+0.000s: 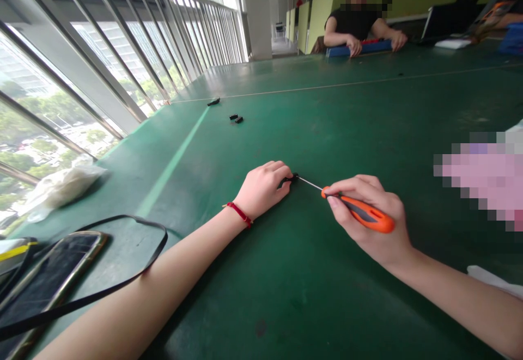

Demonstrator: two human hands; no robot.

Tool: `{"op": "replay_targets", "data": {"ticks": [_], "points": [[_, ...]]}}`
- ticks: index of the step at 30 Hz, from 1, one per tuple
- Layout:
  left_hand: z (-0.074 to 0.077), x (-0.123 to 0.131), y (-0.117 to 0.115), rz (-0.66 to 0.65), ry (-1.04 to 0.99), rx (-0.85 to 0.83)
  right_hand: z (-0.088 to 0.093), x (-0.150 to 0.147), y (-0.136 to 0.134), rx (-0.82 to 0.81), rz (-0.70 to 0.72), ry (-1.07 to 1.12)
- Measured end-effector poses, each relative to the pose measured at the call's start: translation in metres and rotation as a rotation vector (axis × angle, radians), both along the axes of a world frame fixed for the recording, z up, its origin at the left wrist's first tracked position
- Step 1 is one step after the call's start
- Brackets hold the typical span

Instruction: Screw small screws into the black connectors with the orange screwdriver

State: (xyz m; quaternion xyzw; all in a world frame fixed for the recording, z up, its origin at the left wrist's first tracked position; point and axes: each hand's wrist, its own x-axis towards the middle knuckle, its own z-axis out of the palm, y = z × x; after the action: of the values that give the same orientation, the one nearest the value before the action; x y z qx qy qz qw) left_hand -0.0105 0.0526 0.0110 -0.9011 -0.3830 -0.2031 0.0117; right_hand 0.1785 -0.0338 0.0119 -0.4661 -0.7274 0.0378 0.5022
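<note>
screwdriver (365, 213) being gripped by right hand (379, 245); black part (295, 176) being pinched by left hand (263, 185), seemingly being worked, not yet finished

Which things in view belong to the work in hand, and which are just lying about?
In the work:
- orange-and-grey-handled screwdriver, in the right hand
- small black part at its tip, in the left hand

Apparently just lying about:
- dark-screened, gold-edged phone
- thin black strap
- crumpled whitish plastic bag
- loose small black pieces, untouched; possibly related
</note>
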Motion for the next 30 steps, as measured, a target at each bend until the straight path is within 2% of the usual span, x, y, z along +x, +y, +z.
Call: {"op": "replay_targets", "data": {"ticks": [13, 30], "points": [[-0.0016, -0.0003, 0.0011, -0.027, 0.003, 0.033, 0.0035, 0.0009, 0.0035, 0.126, -0.107, -0.17], [-0.0011, 0.0001, 0.0011, -0.022, -0.001, 0.028, 0.0001, 0.0013, 0.0035, 0.106, -0.108, -0.202]]}}
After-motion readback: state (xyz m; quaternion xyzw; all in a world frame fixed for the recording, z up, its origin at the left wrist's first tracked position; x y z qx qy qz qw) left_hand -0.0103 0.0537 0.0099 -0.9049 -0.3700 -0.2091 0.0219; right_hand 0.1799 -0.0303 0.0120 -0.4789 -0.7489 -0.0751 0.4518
